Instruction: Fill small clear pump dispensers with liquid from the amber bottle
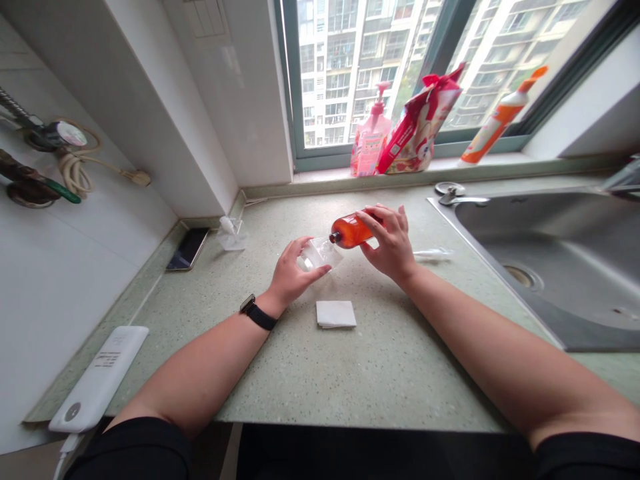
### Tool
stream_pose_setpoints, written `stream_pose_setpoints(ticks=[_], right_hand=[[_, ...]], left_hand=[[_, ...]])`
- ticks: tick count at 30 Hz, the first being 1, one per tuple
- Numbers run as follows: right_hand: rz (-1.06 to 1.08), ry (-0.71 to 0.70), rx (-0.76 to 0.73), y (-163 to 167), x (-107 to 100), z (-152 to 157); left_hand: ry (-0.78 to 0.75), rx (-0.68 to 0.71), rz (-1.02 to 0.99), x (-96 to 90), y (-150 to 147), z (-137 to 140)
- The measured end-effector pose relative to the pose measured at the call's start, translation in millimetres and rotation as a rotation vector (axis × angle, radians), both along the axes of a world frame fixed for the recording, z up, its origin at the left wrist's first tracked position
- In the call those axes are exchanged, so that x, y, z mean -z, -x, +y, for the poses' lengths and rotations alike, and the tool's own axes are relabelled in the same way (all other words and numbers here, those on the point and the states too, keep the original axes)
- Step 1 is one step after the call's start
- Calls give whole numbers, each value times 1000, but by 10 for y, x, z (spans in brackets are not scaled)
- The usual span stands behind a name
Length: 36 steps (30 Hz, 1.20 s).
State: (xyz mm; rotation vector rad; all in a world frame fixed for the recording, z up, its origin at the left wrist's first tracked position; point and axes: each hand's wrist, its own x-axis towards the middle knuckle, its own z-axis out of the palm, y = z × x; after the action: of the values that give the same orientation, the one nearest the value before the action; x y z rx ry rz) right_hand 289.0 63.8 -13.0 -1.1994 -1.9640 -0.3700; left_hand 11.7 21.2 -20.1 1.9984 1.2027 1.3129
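Over the speckled, pale-green stone-like counter (280, 380), my right hand (389, 241) grips a glossy, see-through orange-red bottle (349, 231) with rounded shoulders and a short dark neck. I have it tipped nearly on its side, its mouth at the opening of a small, clear, thin-walled container (323, 256); whether the two touch, I cannot tell. My left hand (296, 268) curls around that container, thumb along the near side, holding it tilted. A black-banded watch (257, 312) circles my left wrist. Just below the container, nearer me, a flat, matte white folded paper square (336, 313) lies on the counter. Beside my right hand rests a crinkled, transparent plastic piece (434, 255). Farther left stand a clear, angular vessel (232, 235) with something whitish inside and, beside it, a smooth, dark-screened phone (188, 249) lying flat.
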Motion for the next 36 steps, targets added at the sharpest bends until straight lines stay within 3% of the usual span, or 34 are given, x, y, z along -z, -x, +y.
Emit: stream_pose_setpoints(ticks=[5,19,25,36], right_hand=[[38,103,6,12,-44,-13],[302,140,-63,-59,43,125],[411,170,4,-120,101,205],[374,294,156,-123,116,215]], left_hand=[[22,-20,7,-37,-3,-23],[102,-56,-193,17,39,67],[176,-122,-291,134,102,194],[138,-152,-253,213,140,251]])
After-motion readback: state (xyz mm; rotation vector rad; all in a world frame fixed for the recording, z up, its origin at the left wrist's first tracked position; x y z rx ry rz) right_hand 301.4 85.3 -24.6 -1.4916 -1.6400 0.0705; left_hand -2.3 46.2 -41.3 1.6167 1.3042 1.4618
